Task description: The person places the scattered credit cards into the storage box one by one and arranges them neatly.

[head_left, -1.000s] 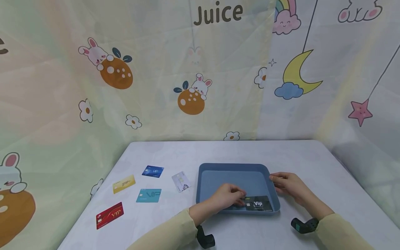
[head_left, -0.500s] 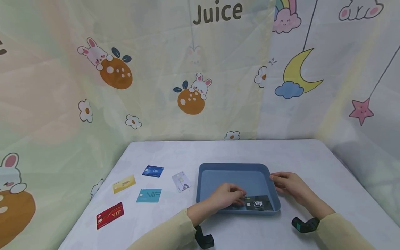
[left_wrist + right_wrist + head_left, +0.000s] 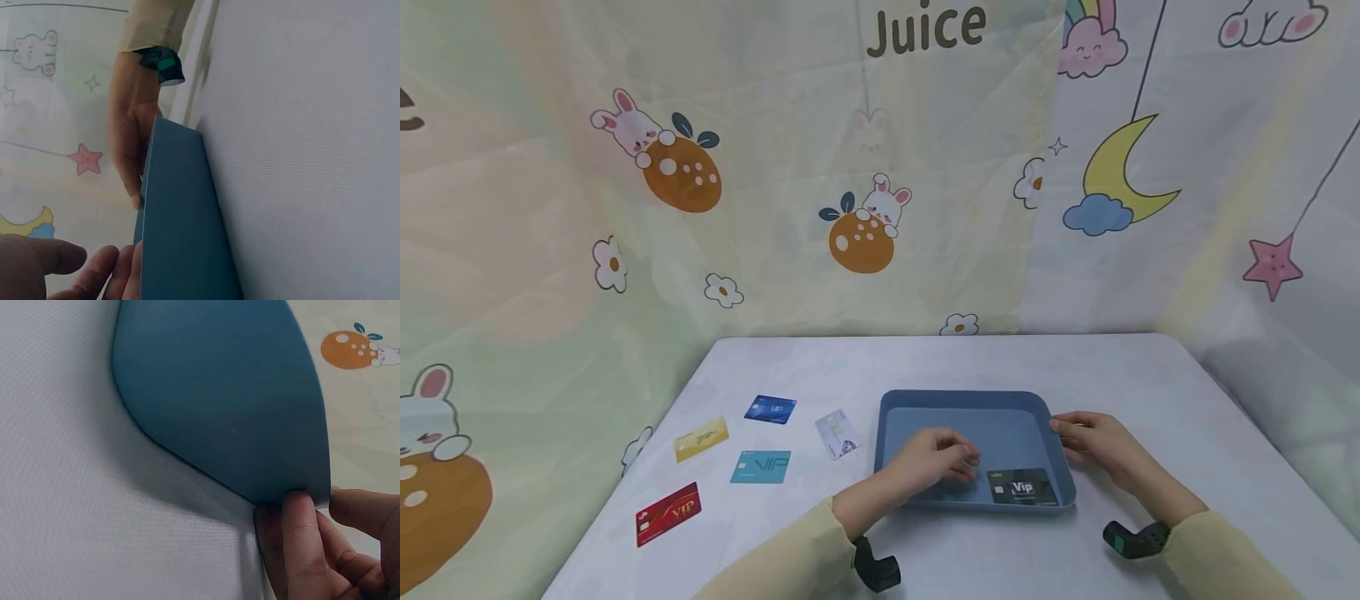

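Note:
A black VIP card (image 3: pixel 1022 487) lies flat in the front right part of the blue tray (image 3: pixel 964 400). My left hand (image 3: pixel 931 460) hovers over the tray just left of that card, fingers loosely bent and nothing visible in them. In the left wrist view its thumb stands apart from the fingers (image 3: pixel 100 269), which are partly hidden behind the tray wall. At the tray's right side, my right hand (image 3: pixel 1097 446) pinches the rim. The right wrist view has the thumb (image 3: pixel 359 509) at the rim's edge and fingertips against the outer wall.
Left of the tray, several cards lie spread on the white table (image 3: pixel 805 550): blue (image 3: pixel 771 409), yellow (image 3: pixel 702 439), teal (image 3: pixel 761 467), red (image 3: pixel 668 514) and a pale patterned one (image 3: pixel 838 434). Printed cloth walls (image 3: pixel 775 167) surround the table.
My left hand has let go of the black card and drawn back slightly left and up, so the card's left end now shows. My right hand stays on the tray rim.

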The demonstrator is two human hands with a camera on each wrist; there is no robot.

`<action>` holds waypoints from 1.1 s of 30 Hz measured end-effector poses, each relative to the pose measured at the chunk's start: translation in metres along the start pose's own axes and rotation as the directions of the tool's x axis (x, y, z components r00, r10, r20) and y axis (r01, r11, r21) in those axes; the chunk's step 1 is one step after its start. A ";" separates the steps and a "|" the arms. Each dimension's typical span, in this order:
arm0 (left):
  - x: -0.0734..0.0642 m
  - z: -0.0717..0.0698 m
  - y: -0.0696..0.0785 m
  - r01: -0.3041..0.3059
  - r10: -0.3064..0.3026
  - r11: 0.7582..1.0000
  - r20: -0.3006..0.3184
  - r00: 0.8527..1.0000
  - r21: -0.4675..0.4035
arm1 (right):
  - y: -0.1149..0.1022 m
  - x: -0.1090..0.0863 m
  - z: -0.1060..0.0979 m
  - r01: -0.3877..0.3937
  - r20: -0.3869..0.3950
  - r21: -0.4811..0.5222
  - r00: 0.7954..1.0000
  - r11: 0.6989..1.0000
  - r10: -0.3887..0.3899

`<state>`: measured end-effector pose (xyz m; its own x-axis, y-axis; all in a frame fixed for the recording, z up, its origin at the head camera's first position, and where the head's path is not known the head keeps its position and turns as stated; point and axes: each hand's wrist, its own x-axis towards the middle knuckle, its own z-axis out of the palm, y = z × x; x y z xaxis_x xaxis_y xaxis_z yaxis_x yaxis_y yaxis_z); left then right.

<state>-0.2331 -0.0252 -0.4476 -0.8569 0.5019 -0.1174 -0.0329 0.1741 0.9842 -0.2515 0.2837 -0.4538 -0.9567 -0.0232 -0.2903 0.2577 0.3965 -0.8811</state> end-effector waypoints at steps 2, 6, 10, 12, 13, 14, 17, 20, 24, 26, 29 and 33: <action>-0.001 -0.003 0.001 -0.010 0.010 1.000 -0.008 1.000 -0.008 | 0.000 0.000 0.000 -0.003 -0.001 0.000 1.000 1.000 0.003; -0.005 -0.014 0.006 -0.051 0.049 0.998 -0.033 0.998 -0.044 | 0.000 0.000 0.000 -0.003 0.004 0.004 1.000 1.000 0.003; -0.009 -0.027 0.011 -0.085 0.081 0.995 -0.071 0.994 -0.051 | -0.001 0.000 0.001 -0.003 0.007 0.009 1.000 1.000 0.003; -0.010 -0.033 0.013 -0.096 0.091 0.994 -0.088 0.992 -0.055 | -0.001 0.000 0.000 -0.005 0.005 0.009 1.000 1.000 0.005; -0.011 -0.036 0.014 -0.099 0.093 0.993 -0.095 0.991 -0.058 | -0.001 0.000 0.000 -0.006 0.004 0.010 1.000 1.000 0.005; -0.011 -0.038 0.015 -0.101 0.095 0.993 -0.102 0.990 -0.059 | -0.001 0.000 -0.001 -0.006 0.004 0.011 1.000 1.000 0.006; -0.013 -0.047 0.018 -0.111 0.102 0.991 -0.121 0.987 -0.069 | 0.000 0.000 -0.001 -0.005 0.005 0.016 1.000 1.000 0.005; -0.015 -0.056 0.020 -0.116 0.104 0.990 -0.140 0.985 -0.078 | 0.000 0.000 -0.001 -0.008 0.006 0.018 1.000 1.000 0.008; -0.018 -0.070 0.023 -0.111 0.100 0.992 -0.170 0.980 -0.059 | 0.000 0.000 -0.001 -0.016 0.003 0.014 1.000 1.000 0.015; -0.020 -0.079 0.023 -0.108 0.097 0.993 -0.195 0.976 -0.048 | 0.000 0.000 0.000 -0.015 0.002 0.010 1.000 1.000 0.014; -0.021 -0.093 0.019 -0.098 0.082 0.994 -0.247 0.965 -0.050 | 0.000 -0.001 0.000 -0.011 0.006 0.005 1.000 1.000 0.011; -0.021 -0.111 0.014 -0.069 0.042 0.995 -0.318 0.947 -0.072 | 0.000 -0.001 0.000 -0.010 0.006 0.005 1.000 1.000 0.010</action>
<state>-0.2722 -0.1271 -0.4166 -0.9765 0.2137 -0.0275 -0.0112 0.0774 0.9969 -0.2506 0.2836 -0.4534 -0.9533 -0.0248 -0.3009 0.2676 0.3920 -0.8802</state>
